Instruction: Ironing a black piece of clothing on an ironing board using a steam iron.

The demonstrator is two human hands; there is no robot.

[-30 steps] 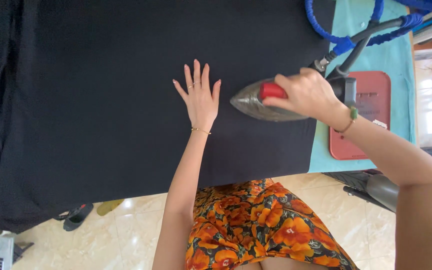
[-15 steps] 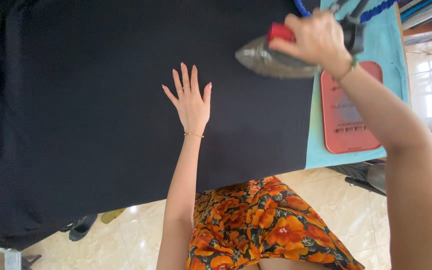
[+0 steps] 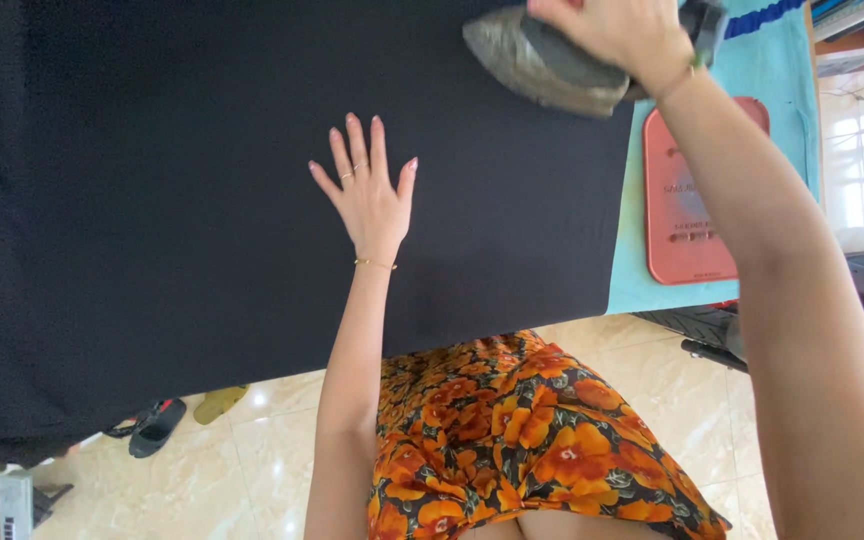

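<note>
A large black cloth (image 3: 182,200) covers most of the ironing board. My left hand (image 3: 367,195) lies flat on it with fingers spread, wearing a ring and a thin bracelet. My right hand (image 3: 612,30) is closed over the handle of a grey iron (image 3: 542,65) at the top of the view. The iron's soleplate rests on the cloth near its far right edge, its tip pointing left. The handle is mostly hidden by my hand.
The board's turquoise cover (image 3: 782,70) shows to the right of the cloth, with a red iron rest (image 3: 697,200) on it. Below are a tiled floor (image 3: 252,450), dark sandals (image 3: 157,425) and my orange flowered skirt (image 3: 512,430).
My right hand has slid the iron away from me, toward the far edge of the cloth. My left hand has stayed flat on the cloth.
</note>
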